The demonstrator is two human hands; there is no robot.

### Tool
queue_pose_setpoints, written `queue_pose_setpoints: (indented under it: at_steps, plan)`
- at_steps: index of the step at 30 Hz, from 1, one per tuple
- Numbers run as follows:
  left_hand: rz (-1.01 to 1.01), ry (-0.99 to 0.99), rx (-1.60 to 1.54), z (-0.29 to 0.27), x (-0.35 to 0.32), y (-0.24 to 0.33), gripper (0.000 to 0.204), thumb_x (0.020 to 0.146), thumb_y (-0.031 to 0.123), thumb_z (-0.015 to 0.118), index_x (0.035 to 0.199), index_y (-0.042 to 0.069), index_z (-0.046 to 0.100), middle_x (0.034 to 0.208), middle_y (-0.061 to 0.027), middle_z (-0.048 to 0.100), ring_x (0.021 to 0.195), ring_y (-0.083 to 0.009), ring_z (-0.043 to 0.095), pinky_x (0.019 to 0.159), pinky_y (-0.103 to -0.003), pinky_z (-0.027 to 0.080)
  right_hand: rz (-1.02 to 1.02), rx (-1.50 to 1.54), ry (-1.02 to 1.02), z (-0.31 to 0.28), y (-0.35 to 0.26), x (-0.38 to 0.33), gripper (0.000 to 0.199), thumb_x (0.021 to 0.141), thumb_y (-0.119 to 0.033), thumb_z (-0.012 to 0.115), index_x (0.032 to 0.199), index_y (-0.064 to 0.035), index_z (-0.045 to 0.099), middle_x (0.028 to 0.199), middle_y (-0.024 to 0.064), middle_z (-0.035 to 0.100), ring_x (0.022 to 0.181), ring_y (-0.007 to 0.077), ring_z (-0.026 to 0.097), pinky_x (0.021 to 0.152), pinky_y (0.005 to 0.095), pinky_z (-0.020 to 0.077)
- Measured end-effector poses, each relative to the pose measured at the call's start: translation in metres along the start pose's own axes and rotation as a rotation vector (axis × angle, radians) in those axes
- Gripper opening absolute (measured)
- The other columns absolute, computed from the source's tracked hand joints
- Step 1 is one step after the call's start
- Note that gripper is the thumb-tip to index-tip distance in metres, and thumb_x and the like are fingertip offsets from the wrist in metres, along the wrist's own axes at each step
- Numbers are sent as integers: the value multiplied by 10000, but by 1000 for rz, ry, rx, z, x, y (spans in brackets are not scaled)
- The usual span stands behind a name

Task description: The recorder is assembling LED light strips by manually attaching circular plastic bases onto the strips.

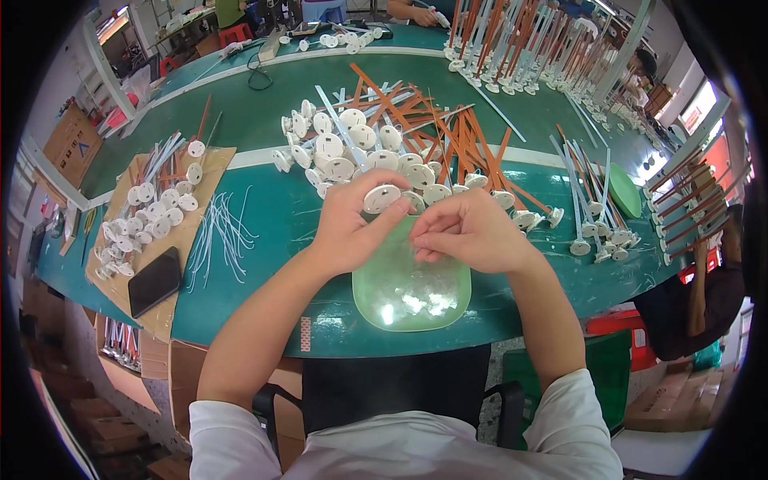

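A round white plastic disc (382, 199) with a small dark slot sits between the thumb and fingers of my left hand (349, 220), which is closed on it. Close by on the right, my right hand (476, 230) is pinched, its fingertips near the disc; whatever they hold is too small or hidden to make out. Both hands are over the near side of a heap of white discs (338, 168), some joined to long orange strips (480, 148) and pale blue-grey strips. Beneath my hands lies a light green plastic tray (412, 298).
To the left, thin white wires (220, 236) lie beside a cardboard sheet (120, 208) bearing more discs and a black phone (155, 282). Stripped discs (596, 232) and a green plate (624, 192) are at right. Upright strips (512, 48) stand behind. Another person (688, 312) sits at right.
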State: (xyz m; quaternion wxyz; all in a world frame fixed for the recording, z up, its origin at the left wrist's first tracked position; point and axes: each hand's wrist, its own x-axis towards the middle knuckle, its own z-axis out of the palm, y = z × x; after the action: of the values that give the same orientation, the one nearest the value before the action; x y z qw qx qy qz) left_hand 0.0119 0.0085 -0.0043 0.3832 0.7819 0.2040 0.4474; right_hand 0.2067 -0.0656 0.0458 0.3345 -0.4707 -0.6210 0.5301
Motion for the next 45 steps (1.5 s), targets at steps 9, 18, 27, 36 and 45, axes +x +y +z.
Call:
queue_pose_setpoints:
  at_steps: [9, 18, 27, 36, 45]
  plan:
    - [19, 77, -67, 4, -4, 7, 254, 822, 2, 716, 1051, 24, 609, 882, -68, 702, 832, -132, 685, 754, -268, 527, -62, 58, 248, 5, 8, 6, 92, 869, -4, 658, 937, 53, 678, 839, 93, 703, 728, 145, 700, 629, 242, 565]
    - [-13, 214, -110, 7, -4, 6, 261, 781, -44, 746, 994, 22, 609, 907, -62, 679, 848, -123, 684, 772, -263, 531, -109, 163, 345, 22, 13, 8, 157, 898, -26, 650, 1028, 62, 650, 929, 112, 699, 800, 154, 691, 668, 267, 561]
    - [-66, 205, -19, 5, -3, 13, 216, 788, -41, 741, 962, 23, 630, 884, -65, 702, 879, -121, 687, 769, -260, 536, -574, -502, 606, 31, 20, 10, 93, 787, 19, 695, 877, 25, 676, 787, 92, 704, 677, 141, 700, 593, 246, 549]
    - [77, 171, 96, 18, -5, 18, 211, 808, -36, 678, 1011, 11, 646, 996, -125, 728, 908, -197, 714, 785, -285, 542, -710, -873, 741, 35, 27, 8, 159, 731, 32, 714, 867, -9, 643, 712, 80, 678, 586, 185, 687, 546, 268, 542]
    - [102, 38, 115, 12, -4, 25, 341, 778, -133, 593, 1097, -12, 607, 1089, -164, 710, 980, -198, 697, 852, -297, 536, -815, -857, 643, 29, 30, 13, 209, 768, 43, 676, 963, 12, 608, 794, 128, 662, 635, 259, 658, 524, 335, 504]
